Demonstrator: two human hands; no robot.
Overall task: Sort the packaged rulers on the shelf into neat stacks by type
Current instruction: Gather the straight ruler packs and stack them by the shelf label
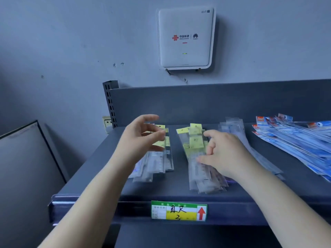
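Yellow-tagged ruler packs, two piles

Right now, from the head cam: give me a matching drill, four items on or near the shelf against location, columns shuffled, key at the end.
Items:
1. blue-packaged rulers
2. price label
3. wifi router
4. left stack of yellow-tagged rulers

Locations:
A. on the wall above the shelf
B. under the left hand
C. far right of the shelf, fanned out
D. on the shelf's front edge

Pairs: 1-C, 2-D, 3-A, 4-B
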